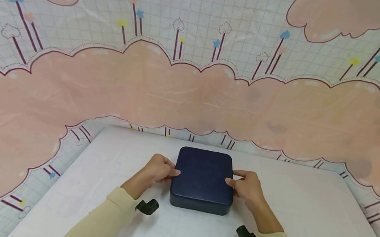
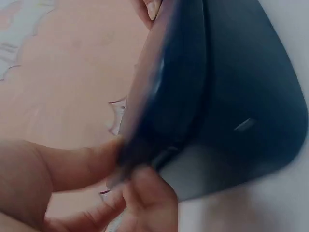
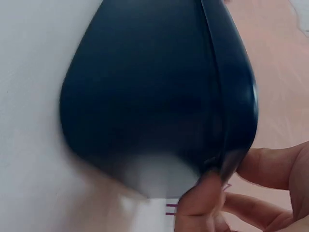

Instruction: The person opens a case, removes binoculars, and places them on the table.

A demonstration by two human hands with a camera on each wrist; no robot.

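Note:
A dark blue box (image 1: 203,178) with rounded corners and a closed lid is in the middle of the head view, over the white table. My left hand (image 1: 161,168) pinches its left side, thumb on the lid's top edge and fingers below. On the opposite side my right hand (image 1: 244,185) grips it the same way, with the index finger stretched along the edge. Both wrist views show a seam between the lid and the deeper box body (image 3: 140,92). In the left wrist view, fingertips (image 2: 154,188) press in just under the lid's rim.
The white tabletop (image 1: 127,146) runs back to a cloth backdrop (image 1: 193,98) printed with pink clouds and little stars. Dark wrist-camera mounts (image 1: 148,206) jut inward from both cuffs, close to the table in front of the box.

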